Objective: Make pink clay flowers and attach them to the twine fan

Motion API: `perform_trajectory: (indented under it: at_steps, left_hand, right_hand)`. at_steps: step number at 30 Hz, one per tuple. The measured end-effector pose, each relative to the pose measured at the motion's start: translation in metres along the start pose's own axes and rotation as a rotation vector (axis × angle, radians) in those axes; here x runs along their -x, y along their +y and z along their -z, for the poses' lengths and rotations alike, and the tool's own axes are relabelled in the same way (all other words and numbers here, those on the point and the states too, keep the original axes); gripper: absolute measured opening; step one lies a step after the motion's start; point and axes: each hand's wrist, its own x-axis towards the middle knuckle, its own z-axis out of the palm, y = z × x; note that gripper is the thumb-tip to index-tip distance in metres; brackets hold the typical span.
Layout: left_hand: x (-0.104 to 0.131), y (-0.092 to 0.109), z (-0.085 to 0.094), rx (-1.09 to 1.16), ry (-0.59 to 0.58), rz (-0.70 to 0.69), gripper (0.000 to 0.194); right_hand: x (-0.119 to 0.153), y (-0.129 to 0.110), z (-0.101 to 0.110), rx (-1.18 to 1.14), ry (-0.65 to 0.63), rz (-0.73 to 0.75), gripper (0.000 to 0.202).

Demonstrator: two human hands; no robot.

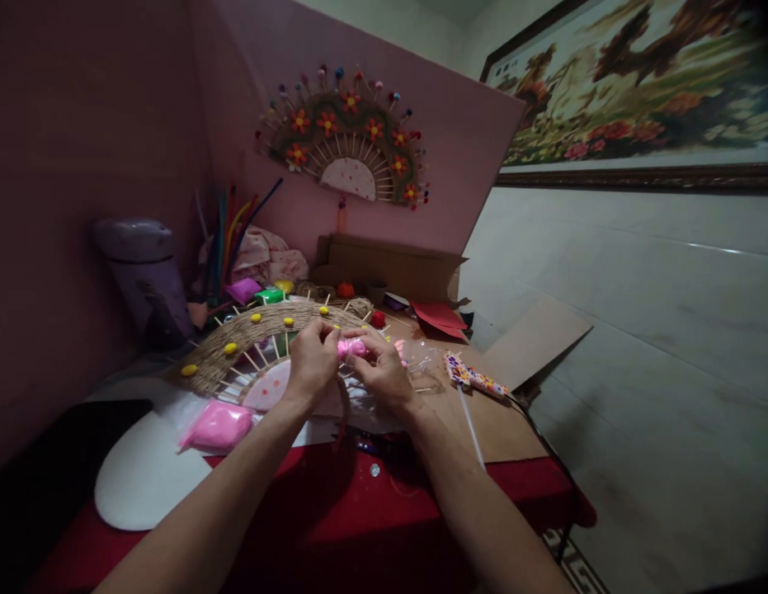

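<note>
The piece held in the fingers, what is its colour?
The piece is pink; best seen in head view.

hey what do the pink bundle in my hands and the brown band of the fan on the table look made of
The pink bundle: probably thin plastic outside, from its glossy creases; inside maybe soft clay, though I can't be sure. The brown band: matte, rough plant fibre, likely jute twine, as fine strands run along it.

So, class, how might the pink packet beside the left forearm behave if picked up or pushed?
The pink packet would probably give softly when squeezed, judging by its plump, pillowy shape. Its shiny surface may make it slippery. Lying low and flattish, it seems unlikely to roll or tip.
</note>
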Motion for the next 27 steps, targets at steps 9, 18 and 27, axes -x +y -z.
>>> perform_trajectory:
  at_steps: [9, 18, 27]
  left_hand:
    - [-0.010, 0.001, 0.005, 0.364, -0.103, 0.345, 0.018]
    - [-0.001, 0.003, 0.002, 0.098, 0.023, -0.225, 0.011]
    - [0.023, -0.003, -0.013, -0.324, -0.137, -0.605, 0.010]
  right_hand:
    - [-0.004, 0.004, 0.008, -0.304, 0.143, -0.204, 0.018]
    - [-0.009, -0.003, 0.006, -0.556, 0.337, -0.408, 0.024]
    - [-0.004, 0.006, -0.008, -0.560, 0.400, -0.289, 0.025]
